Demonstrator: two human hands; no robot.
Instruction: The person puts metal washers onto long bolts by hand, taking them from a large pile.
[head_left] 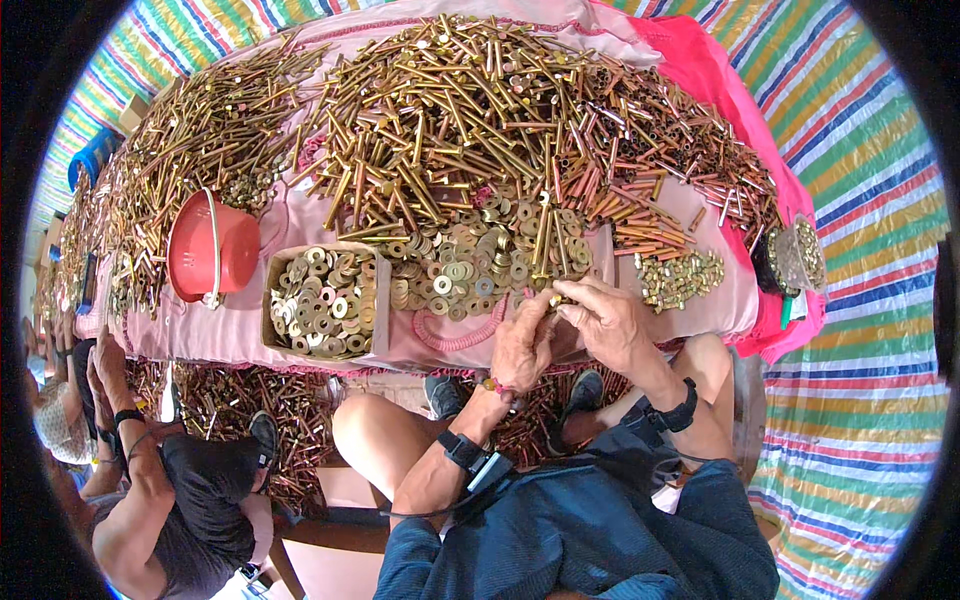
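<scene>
My left hand (pixel 522 343) and my right hand (pixel 606 318) meet at the table's front edge, fingertips closed together. A small brass-coloured metal piece (pixel 557 300) shows between them; its exact kind is too small to tell. Just beyond my fingers, a few long bolts (pixel 543 240) lie pointing away from me over a heap of loose washers (pixel 455 265). A cardboard box (pixel 378 310) of washers stands left of my left hand. Small brass nuts (pixel 680 280) are heaped right of my right hand, with copper-coloured sleeves (pixel 650 235) behind them.
A large pile of long bolts (pixel 430 110) covers the far table. At left, a red bucket (pixel 235 250) with a white handle lies tilted. A clear container (pixel 800 255) of small parts stands at the right edge. Another person's hands (pixel 108 370) are at left. More metal parts (pixel 265 425) lie below the table.
</scene>
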